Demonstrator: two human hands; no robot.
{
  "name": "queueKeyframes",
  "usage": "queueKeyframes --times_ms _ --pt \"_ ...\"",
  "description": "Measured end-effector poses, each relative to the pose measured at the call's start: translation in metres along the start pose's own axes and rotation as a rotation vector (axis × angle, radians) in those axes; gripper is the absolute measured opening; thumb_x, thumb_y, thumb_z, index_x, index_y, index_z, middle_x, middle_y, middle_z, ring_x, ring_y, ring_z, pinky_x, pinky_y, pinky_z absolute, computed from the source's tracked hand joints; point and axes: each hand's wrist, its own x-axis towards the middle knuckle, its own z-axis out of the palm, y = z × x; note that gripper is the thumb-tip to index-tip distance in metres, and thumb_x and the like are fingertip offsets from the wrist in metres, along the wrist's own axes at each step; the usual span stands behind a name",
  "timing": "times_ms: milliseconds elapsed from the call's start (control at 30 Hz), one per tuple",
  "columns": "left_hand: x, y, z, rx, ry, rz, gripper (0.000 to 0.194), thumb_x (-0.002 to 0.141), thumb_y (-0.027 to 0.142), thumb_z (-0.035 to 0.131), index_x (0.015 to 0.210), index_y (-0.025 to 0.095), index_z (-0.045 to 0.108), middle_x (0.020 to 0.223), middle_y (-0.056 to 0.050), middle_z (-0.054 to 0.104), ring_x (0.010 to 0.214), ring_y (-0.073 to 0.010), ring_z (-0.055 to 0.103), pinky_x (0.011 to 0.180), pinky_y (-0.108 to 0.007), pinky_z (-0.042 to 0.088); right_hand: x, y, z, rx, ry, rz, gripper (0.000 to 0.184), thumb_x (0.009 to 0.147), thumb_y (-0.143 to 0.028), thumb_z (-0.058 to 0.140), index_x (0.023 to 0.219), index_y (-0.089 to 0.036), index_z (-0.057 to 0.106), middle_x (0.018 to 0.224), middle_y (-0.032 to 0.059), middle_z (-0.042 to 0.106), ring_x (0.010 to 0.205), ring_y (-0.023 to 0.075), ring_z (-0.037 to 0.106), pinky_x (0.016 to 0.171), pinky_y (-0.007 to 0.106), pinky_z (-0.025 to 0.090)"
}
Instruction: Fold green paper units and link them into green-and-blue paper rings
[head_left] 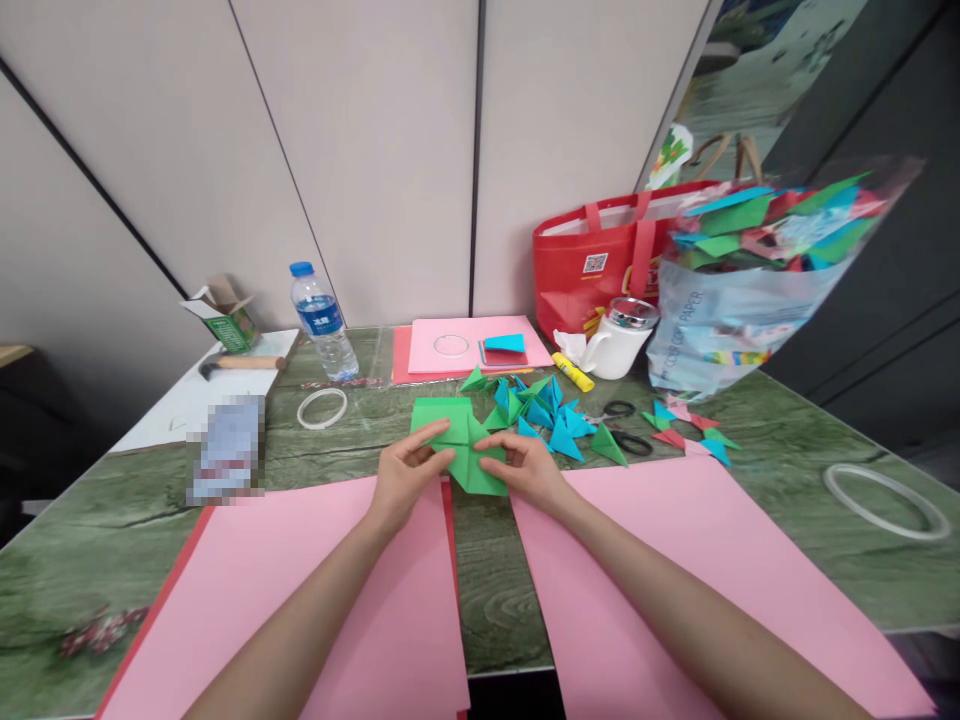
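Between my two hands is a green sheet of paper with crease lines and folded-in corners. My left hand pinches its left side between thumb and fingers. On the right side, my right hand grips the paper the same way. Another green paper lies just behind, partly covered by the held one. A pile of folded blue and green paper triangles sits right behind my right hand, beside black-handled scissors. Large pink sheets lie under both forearms.
A water bottle, a tape ring and a hammer stand or lie at the left. Behind are pink paper, a yellow glue stick, a white mug, a red bag and a plastic bag of paper pieces.
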Motion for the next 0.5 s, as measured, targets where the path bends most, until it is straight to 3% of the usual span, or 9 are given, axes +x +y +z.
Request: queueKeyframes --times_ms 100,200,333,433,500 --pt "-0.001 -0.002 0.001 -0.024 -0.015 -0.034 0.045 0.069 0.031 0.065 0.112 0.016 0.060 0.089 -0.005 0.067 0.070 -0.0137 0.056 0.065 -0.026 0.046 -0.001 0.000 0.003 0.053 0.033 0.005 0.027 0.069 -0.030 0.065 0.093 -0.019 0.063 0.092 0.0043 0.064 0.078 0.0175 0.059 0.065 0.029 0.047" --pt "-0.001 -0.007 0.001 -0.010 -0.051 -0.053 0.041 0.069 0.032 0.065 0.106 0.016 0.064 0.085 -0.004 0.067 0.068 -0.0130 0.055 0.063 -0.024 0.045 -0.002 -0.004 0.004 0.031 0.003 -0.013 0.022 0.073 -0.029 0.060 0.092 -0.020 0.063 0.089 0.0036 0.064 0.078 0.0169 0.058 0.064 0.028 0.048" --pt "0.004 -0.016 -0.002 -0.103 -0.009 -0.093 0.040 0.067 0.032 0.066 0.102 0.014 0.066 0.079 -0.006 0.067 0.063 -0.0134 0.055 0.058 -0.024 0.044 -0.004 -0.008 0.004 0.116 -0.100 0.024 0.021 0.078 -0.020 0.046 0.090 -0.021 0.062 0.082 0.0015 0.060 0.070 0.0137 0.058 0.061 0.027 0.051" --pt "0.007 -0.020 -0.004 -0.161 0.031 -0.084 0.038 0.067 0.032 0.066 0.099 0.013 0.067 0.071 -0.006 0.065 0.057 -0.0116 0.052 0.054 -0.023 0.042 -0.005 -0.007 0.004 0.204 -0.164 0.005 0.030 0.071 -0.010 0.043 0.093 -0.022 0.060 0.092 0.0021 0.055 0.079 0.0144 0.058 0.062 0.028 0.053" --pt "0.007 -0.021 -0.005 -0.160 0.041 -0.074 0.036 0.067 0.032 0.066 0.098 0.013 0.067 0.070 -0.005 0.065 0.056 -0.0110 0.051 0.052 -0.022 0.040 -0.006 -0.006 0.004 0.141 -0.168 -0.046 0.033 0.066 -0.007 0.046 0.093 -0.022 0.060 0.100 0.0035 0.050 0.084 0.0148 0.056 0.061 0.026 0.052"
